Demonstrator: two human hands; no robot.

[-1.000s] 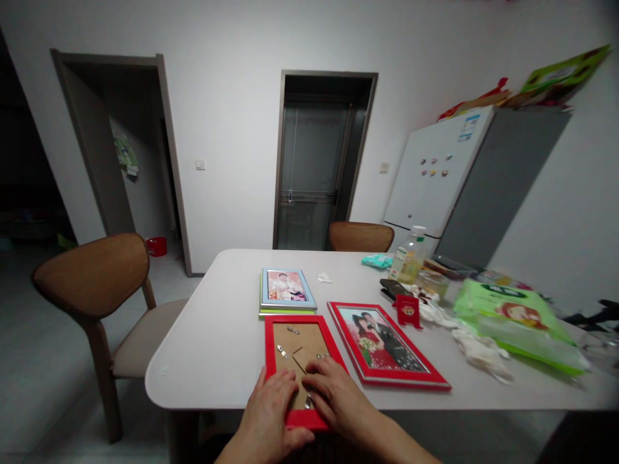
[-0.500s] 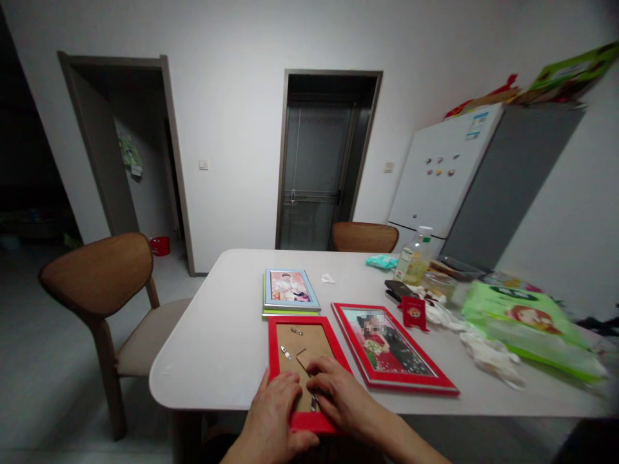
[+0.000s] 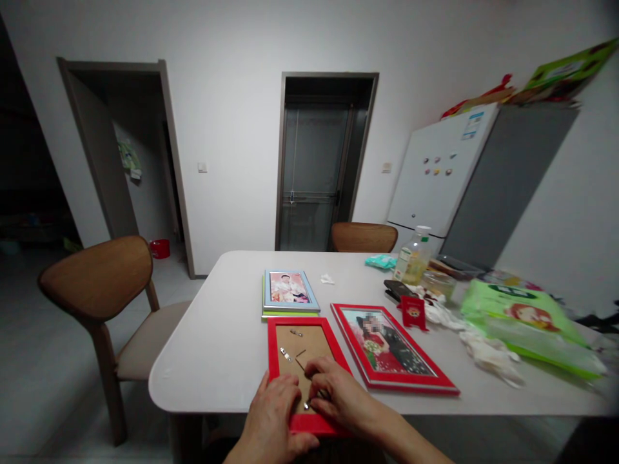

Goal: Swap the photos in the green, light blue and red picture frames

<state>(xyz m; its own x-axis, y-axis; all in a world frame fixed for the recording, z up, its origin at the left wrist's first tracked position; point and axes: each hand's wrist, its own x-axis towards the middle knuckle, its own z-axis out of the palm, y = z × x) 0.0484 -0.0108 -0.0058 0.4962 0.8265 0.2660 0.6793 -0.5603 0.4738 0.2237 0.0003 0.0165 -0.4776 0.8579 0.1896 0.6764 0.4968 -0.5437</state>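
A red picture frame (image 3: 316, 424) lies back side up at the table's near edge, its brown backing board (image 3: 285, 330) showing. My left hand (image 3: 276, 409) grips its lower left side, fingers over the board and thumb along the front edge. Curled over the lower right of the board, my right hand (image 3: 333, 393) has its fingertips closed at a small metal clip (image 3: 306, 405), partly hidden. Two more metal clips, one upper (image 3: 296, 332) and one at the left (image 3: 285, 354), rest on the board. A thin, dark L-shaped line (image 3: 300, 356) shows beside my right fingers.
Right of it lies a red-framed photo (image 3: 387, 345); behind are stacked blue and green frames (image 3: 290, 290). Farther right are a phone (image 3: 399, 290), a red card stand (image 3: 414, 313), a bottle (image 3: 412, 258), crumpled tissues (image 3: 491, 351) and a green package (image 3: 527, 322). A chair (image 3: 101, 277) stands left.
The metal clip at my right fingertips has shifted slightly left, and the fingers have moved a little with it. My left hand stays on the frame.
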